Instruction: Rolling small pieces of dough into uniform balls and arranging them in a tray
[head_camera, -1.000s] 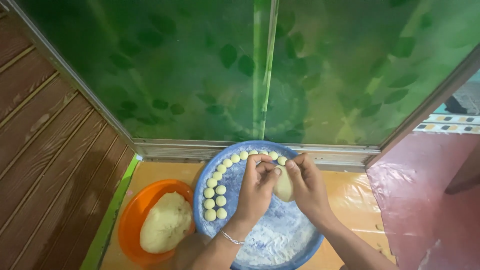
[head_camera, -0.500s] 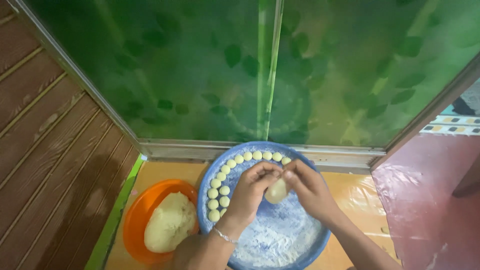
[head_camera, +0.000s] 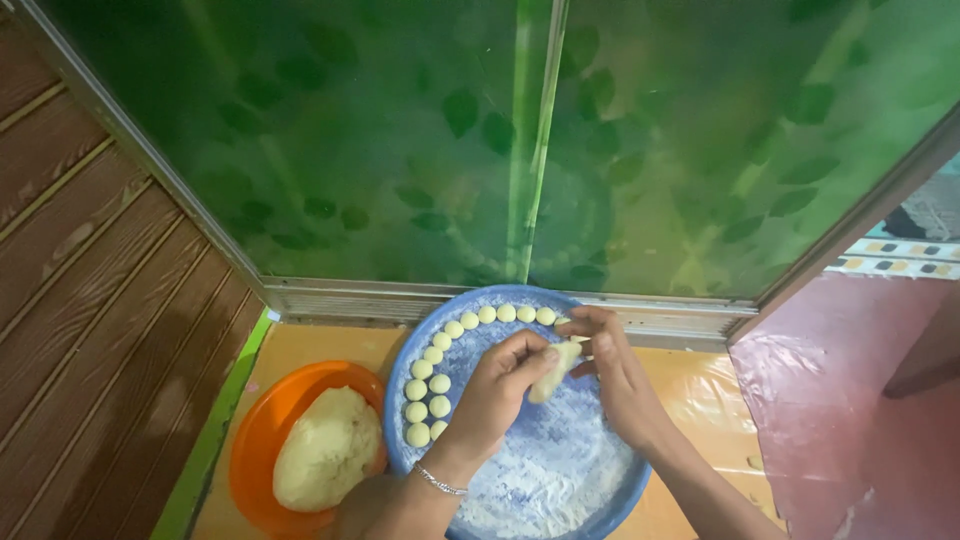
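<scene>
The blue tray (head_camera: 610, 505) sits tight against the metal sill of the green glass panel (head_camera: 400, 150) — open floured room lies only below the fingers. Left hand (head_camera: 495, 395) and right hand (head_camera: 620, 375) both pinch a pale, soft dough piece (head_camera: 553, 372) above the tray. Small dough balls (head_camera: 430, 370) curve left of the fingers; an orange bowl (head_camera: 262, 440) holds a dough lump (head_camera: 325, 450) further left.

The light was soft and rather dim, with a green tint from the glass panel (head_camera: 520, 150). Shadows were weak, the picture slightly blurred, and its edges bent.
</scene>
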